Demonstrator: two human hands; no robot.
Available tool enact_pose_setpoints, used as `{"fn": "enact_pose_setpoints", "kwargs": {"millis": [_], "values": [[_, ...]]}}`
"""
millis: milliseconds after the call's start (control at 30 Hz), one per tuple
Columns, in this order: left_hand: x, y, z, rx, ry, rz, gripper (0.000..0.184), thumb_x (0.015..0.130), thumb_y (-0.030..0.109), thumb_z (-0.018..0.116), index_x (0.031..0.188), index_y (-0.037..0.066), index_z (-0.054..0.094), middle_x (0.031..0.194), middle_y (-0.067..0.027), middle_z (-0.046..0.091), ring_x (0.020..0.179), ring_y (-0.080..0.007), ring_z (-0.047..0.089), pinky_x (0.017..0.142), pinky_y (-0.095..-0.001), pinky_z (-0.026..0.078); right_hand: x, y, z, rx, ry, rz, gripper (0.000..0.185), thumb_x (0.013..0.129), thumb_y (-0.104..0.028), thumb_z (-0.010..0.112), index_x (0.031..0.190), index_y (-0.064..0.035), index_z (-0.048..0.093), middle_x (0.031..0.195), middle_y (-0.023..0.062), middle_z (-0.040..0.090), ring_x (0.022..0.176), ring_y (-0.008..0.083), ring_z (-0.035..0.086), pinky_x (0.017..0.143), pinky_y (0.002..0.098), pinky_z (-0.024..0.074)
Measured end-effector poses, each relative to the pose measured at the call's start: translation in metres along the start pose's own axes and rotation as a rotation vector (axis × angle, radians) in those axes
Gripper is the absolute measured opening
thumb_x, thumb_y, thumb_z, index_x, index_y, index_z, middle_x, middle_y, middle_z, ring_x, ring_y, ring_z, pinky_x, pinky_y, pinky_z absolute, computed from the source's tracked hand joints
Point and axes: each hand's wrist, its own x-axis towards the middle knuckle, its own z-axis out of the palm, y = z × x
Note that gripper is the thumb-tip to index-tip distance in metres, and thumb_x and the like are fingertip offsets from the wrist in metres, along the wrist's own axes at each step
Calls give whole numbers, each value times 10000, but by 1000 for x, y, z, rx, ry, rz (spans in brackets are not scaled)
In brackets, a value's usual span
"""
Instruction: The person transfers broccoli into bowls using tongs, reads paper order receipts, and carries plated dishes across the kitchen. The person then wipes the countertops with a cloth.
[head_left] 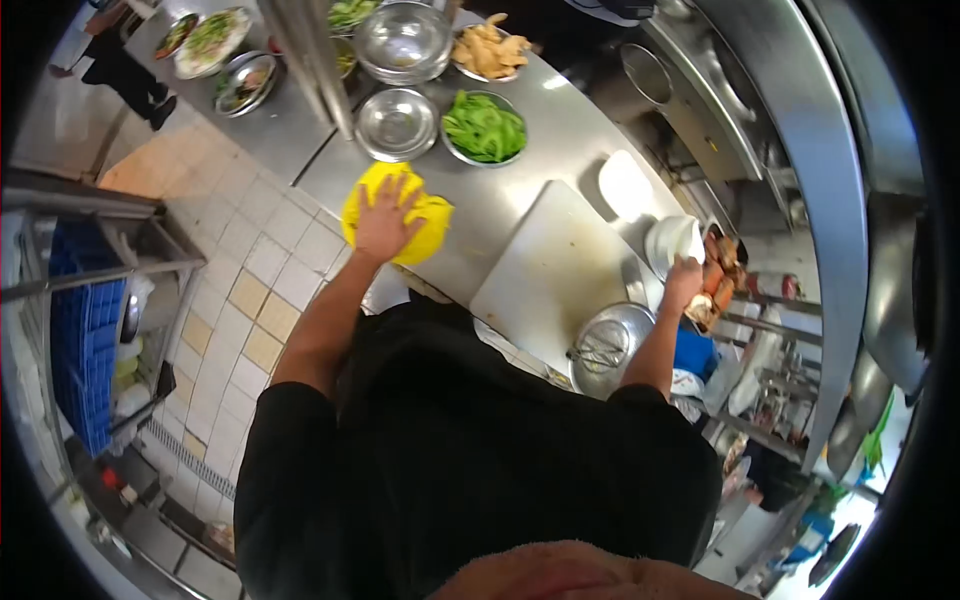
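Note:
My left hand point(384, 222) lies flat with fingers spread on a yellow cloth point(432, 232), pressing it to the steel counter point(478, 212) near its edge. At the right, my right hand point(684, 281) has its fingers closed on the rim of a white bowl point(668, 243), which seems to be one of a stack. Between my arms is a white cutting board point(548, 262). A metal bowl point(608, 350) with a whisk in it stands at the board's near corner, by my right forearm. What lies under the cloth is hidden.
Beyond the cloth stand an empty steel bowl point(397, 124), a bowl of green leaves point(485, 128), stacked steel bowls point(403, 42) and a bowl of pale tan pieces point(490, 50). Metal posts point(312, 70) rise at the counter's left. Salad plates point(212, 42) sit farther off. Another person point(125, 65) stands upper left.

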Motion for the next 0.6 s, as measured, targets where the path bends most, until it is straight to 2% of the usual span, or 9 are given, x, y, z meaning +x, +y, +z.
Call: {"fn": "enact_pose_setpoints", "kwargs": {"millis": [67,133,167,200,233,267,400,500,600], "values": [[9,-6,-6,-21,22,-44,590,879,510,482,1396,236,403,1485,-81,306,1377,-298,248,1076,-629,130,8,-10,-10,211,81,-8,280,781,-243,683,704,4,577,749,204,586,710,403,573,657,476,460],[10,-8,-12,-23,31,-81,583,883,503,479,1393,230,408,1484,-87,306,1375,-305,249,1078,-623,129,20,-53,-38,188,107,-71,245,770,-185,707,713,9,570,763,191,571,657,382,555,630,457,451],[10,-7,-14,-23,30,-82,578,885,499,478,1391,229,411,1483,-91,307,1374,-308,250,1079,-621,127,22,-82,-50,349,119,-70,227,782,-154,703,719,12,563,769,181,570,634,361,546,611,430,447],[10,-6,-14,-24,29,-85,574,886,496,478,1390,227,414,1482,-95,308,1374,-310,251,1080,-620,125,30,-83,-12,700,43,60,209,788,-131,701,736,17,563,764,176,571,612,341,539,595,409,441],[10,-6,-13,-19,35,-82,566,888,487,478,1384,221,422,1476,-102,316,1371,-313,257,1082,-615,127,36,-104,-2,544,76,-112,202,791,-140,701,775,19,576,778,181,575,642,341,548,607,405,444],[10,-6,-12,-26,37,-82,572,884,490,485,1387,226,419,1475,-94,320,1372,-306,254,1083,-615,121,36,-139,-7,713,-69,39,196,784,-148,708,795,11,592,804,183,578,698,361,558,642,409,454],[9,-6,-11,-34,56,-87,577,874,490,502,1384,229,428,1471,-78,329,1371,-293,258,1089,-606,114,45,-244,33,644,161,-301,198,765,-184,709,754,-21,598,828,166,585,760,364,581,681,414,477],[10,-6,-10,-38,85,-83,563,875,485,505,1368,219,453,1469,-76,335,1367,-295,270,1094,-593,119,49,-289,63,441,-104,-267,181,811,-251,611,865,-82,647,932,126,599,806,346,622,724,439,503],[11,-7,-6,-30,100,-90,547,877,486,501,1353,215,475,1469,-73,338,1366,-295,275,1096,-587,120,46,-312,73,285,-273,-261,215,824,-283,559,897,-113,668,975,140,604,837,339,641,748,442,515]]}}
